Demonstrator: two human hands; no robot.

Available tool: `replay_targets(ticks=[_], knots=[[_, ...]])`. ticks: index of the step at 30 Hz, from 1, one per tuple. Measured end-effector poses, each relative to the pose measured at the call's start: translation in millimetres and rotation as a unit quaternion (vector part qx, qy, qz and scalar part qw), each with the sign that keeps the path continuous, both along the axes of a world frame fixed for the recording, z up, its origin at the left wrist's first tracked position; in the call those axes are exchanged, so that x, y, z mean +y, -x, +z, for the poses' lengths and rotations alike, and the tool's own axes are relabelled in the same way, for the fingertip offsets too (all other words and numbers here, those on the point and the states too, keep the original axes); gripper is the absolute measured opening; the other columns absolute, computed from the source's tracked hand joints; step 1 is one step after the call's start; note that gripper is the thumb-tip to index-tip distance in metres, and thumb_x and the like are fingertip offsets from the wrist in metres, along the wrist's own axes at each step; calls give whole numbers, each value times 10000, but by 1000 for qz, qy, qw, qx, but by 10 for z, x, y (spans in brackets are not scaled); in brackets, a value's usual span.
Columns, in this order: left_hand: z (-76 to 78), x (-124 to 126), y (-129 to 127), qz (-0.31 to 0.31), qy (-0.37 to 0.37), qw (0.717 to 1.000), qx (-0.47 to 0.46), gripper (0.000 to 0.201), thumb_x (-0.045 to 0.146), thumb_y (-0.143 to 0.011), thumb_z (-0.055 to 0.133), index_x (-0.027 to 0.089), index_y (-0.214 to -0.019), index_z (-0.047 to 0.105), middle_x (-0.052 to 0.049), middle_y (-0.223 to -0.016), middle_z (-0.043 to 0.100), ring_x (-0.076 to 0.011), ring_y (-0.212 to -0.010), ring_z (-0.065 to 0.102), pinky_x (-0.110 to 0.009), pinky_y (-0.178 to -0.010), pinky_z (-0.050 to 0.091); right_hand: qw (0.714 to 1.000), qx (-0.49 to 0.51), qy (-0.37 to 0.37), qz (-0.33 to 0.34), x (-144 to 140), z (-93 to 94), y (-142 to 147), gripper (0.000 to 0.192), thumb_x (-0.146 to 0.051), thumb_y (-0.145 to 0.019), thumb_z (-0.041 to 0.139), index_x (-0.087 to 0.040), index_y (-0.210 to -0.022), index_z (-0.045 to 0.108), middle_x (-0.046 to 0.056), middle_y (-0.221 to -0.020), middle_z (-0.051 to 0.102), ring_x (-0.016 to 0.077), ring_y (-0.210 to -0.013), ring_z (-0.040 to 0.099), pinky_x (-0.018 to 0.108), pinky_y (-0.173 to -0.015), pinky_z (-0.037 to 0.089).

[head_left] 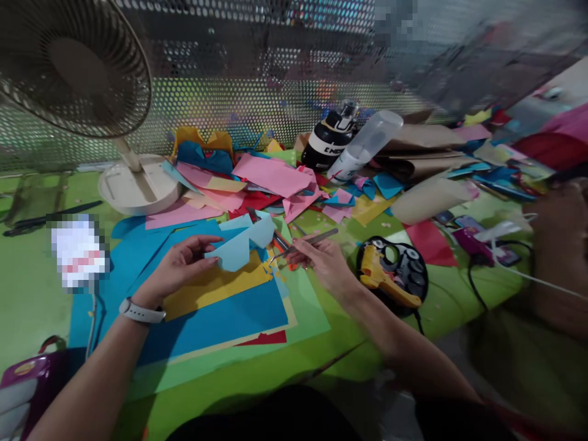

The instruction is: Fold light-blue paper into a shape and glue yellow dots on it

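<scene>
My left hand pinches a light blue paper piece by its left edge, holding it just above a stack of paper sheets. My right hand grips a thin metal cutting tool, its tip pointing left toward the light blue piece. Under both hands lie a yellow sheet, a blue sheet and a light green sheet. A white watch sits on my left wrist.
A table fan stands at the back left. Loose pink, red and blue paper scraps cover the middle. A black bottle and a clear bottle lie behind. A yellow glue gun rests at right. Another person's arm is at the far right.
</scene>
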State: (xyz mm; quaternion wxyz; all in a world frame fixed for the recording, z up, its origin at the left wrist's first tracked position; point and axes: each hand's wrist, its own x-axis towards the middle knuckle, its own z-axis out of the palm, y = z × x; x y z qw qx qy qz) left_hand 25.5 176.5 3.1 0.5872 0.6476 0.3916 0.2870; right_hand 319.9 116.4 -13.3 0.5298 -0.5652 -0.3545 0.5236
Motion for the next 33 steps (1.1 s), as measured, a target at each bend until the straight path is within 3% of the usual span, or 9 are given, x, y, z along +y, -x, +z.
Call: replay_targets(ticks=[9,17,27,33], knots=[[123,-28,19,-33,17,999,-30,402,319,-774,745,222,-1153,652,-53,-960,639,-194,-939,599,-268,-752,514,997,46,7,59,166,328,295,387,-514,-580,829,-168,-665,675,20,-577,705,136,-474,662,168,-360,373],[178,-53,24,-57,67,993,-77,343,249,-752,755,196,-1074,651,-22,-882,611,-146,-786,605,-260,-698,506,990,60,-14,131,297,436,536,375,-479,-609,825,-149,-699,672,34,-591,714,145,-474,672,157,-349,377],[200,-88,7,-83,66,992,-67,343,273,-747,756,188,-1055,631,-26,-859,611,-146,-773,587,-259,-680,487,980,49,-18,193,402,523,661,377,-469,-605,818,-144,-648,631,30,-546,693,137,-429,652,145,-324,368],[330,-92,66,-72,42,995,-59,344,275,-740,757,192,-1051,636,-22,-826,596,-144,-740,584,-249,-645,492,976,53,-22,209,415,591,629,355,-461,-618,810,-147,-639,644,25,-556,695,123,-415,635,147,-319,351]])
